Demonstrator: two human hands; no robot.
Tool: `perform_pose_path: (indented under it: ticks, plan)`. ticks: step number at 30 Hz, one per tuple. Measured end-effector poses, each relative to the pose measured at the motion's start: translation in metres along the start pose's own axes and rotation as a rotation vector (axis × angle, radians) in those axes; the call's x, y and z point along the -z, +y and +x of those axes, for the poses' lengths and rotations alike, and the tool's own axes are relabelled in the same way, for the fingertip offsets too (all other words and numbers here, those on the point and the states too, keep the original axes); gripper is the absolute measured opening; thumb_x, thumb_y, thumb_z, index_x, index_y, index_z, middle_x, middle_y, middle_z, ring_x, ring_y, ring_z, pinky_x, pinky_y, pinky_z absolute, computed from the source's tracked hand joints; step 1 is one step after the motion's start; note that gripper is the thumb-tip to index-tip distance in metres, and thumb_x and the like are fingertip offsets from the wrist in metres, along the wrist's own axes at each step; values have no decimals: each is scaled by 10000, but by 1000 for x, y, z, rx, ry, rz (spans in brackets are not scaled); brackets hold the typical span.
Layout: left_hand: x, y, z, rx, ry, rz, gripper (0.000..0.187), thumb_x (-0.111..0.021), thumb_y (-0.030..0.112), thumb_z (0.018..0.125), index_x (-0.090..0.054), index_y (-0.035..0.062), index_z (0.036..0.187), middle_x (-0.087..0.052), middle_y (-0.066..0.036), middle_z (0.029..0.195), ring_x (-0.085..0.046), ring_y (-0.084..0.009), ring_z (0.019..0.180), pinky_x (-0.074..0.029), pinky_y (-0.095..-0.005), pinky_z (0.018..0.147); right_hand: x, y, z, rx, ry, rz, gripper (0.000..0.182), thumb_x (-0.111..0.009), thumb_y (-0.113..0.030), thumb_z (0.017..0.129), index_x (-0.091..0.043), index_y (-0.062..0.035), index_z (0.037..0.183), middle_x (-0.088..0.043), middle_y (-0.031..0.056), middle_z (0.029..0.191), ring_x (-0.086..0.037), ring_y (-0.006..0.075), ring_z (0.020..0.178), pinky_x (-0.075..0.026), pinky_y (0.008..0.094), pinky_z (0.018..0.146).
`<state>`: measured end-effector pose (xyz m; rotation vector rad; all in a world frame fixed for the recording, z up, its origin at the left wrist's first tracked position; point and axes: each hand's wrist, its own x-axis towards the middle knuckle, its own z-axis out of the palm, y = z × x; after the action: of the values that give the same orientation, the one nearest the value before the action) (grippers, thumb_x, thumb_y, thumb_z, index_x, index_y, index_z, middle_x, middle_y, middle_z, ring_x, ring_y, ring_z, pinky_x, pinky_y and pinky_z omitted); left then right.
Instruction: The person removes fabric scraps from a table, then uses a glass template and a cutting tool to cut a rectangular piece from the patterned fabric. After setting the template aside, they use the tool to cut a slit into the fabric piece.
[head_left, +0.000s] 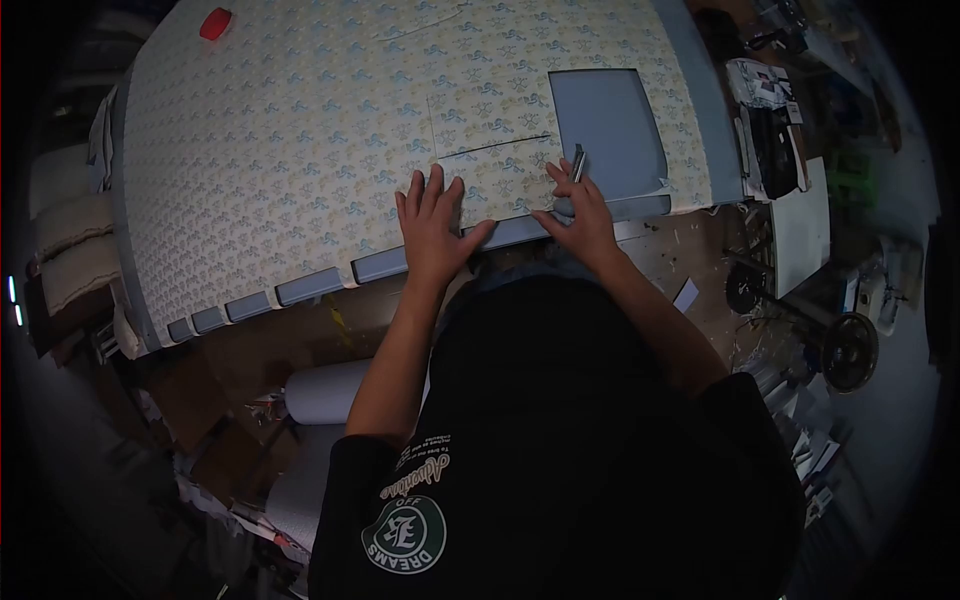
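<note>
A patterned sheet with small blue and yellow motifs covers a large blue-grey table. My left hand lies on the sheet near its front edge, fingers spread, holding nothing. To its right, my right hand has a metal cutter between its fingers, the tip pointing away from me; its thumb and fingertips touch the sheet. Beyond my hands runs a dark straight slit in the sheet, with a thin line going away from its left end. Right of it, a rectangular opening shows the blue-grey surface.
A red round object sits at the far left of the sheet. Folded cushions are stacked at the left. Below the table lies a white roll. A fan-like round object and a white board stand at the right.
</note>
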<state>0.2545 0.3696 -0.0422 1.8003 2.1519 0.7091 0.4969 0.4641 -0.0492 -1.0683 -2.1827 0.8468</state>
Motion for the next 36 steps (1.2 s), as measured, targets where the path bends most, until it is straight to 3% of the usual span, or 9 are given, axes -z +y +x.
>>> perform_pose_path:
  ticks: [7,11,20,36]
  plan:
    - [1,0,0,14,-25,-4,750,-868,438,725,-637,90,1349,-442,-185,1575,-307,-418,1499,-171,-649,1204,-1,1,-1,-41,-18,-2,407,-846,-242,825,-529,-64,1008,-617,123,1425,-485,370,1402,-457,464,1088]
    - [-1,-2,0,-7,-8,-3,757,-860,457,728,-629,96,1351,-440,-173,1571,-309,-429,1493,-187,-684,1178,-1,1,-1,-50,-45,-56,434,-860,-222,818,-508,-80,1027,-595,106,1455,-480,333,1420,-471,434,1073]
    - [0,-4,-1,-11,-21,-19,767,-853,450,740,-604,80,1365,-408,-195,1582,-295,-437,1497,-182,-695,1174,-3,3,-2,-30,-28,-41,398,-840,-255,828,-522,-74,984,-622,122,1422,-478,357,1408,-423,470,1113]
    - [2,-4,1,-10,-41,-39,761,-864,426,756,-596,71,1373,-401,-221,1588,-290,-441,1502,-164,-667,1194,-3,4,-1,-4,-22,-43,393,-838,-250,832,-533,-73,1005,-623,114,1422,-476,352,1409,-428,472,1103]
